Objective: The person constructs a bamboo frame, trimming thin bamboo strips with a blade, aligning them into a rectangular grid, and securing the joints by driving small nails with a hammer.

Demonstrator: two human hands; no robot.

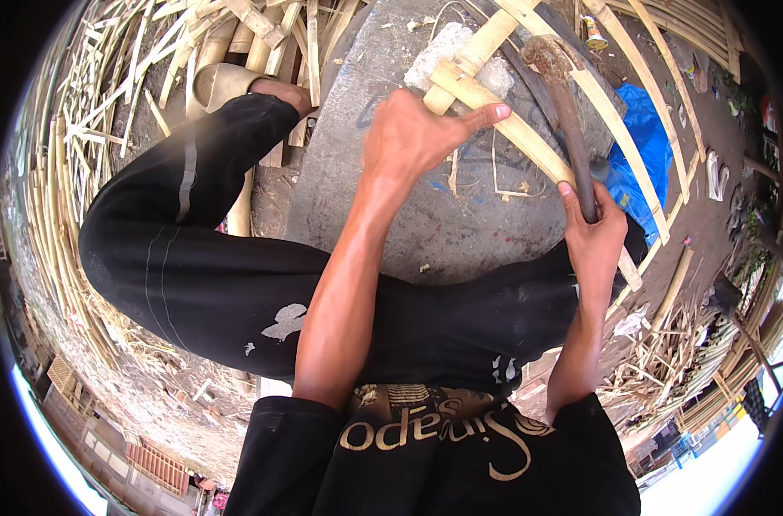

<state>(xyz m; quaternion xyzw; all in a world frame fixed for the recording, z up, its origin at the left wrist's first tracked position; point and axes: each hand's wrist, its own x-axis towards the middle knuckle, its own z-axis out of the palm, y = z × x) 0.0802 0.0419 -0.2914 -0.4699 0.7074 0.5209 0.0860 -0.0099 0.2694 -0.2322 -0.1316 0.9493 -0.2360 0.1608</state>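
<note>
My left hand (413, 133) is closed round a split bamboo strip, its thumb stretched along a second bamboo strip (529, 142) that crosses the first. The crossing lies over a pale stone block (443, 53) on a grey concrete slab. My right hand (599, 225) grips the lower end of a dark, slightly bent tool (572, 129) with a broad rusty upper end; its kind is unclear. That hand's thumb presses near the lower end of the crossing strip. Further long bamboo strips (619, 120) of the same frame run past the right hand.
The concrete slab (348, 163) stands between my legs. A blue plastic sheet (645, 155) lies to its right. Cut bamboo pieces (142, 64) are heaped at the far left, with long poles (52, 232) along the left. Bamboo scraps (649, 365) litter the ground at right.
</note>
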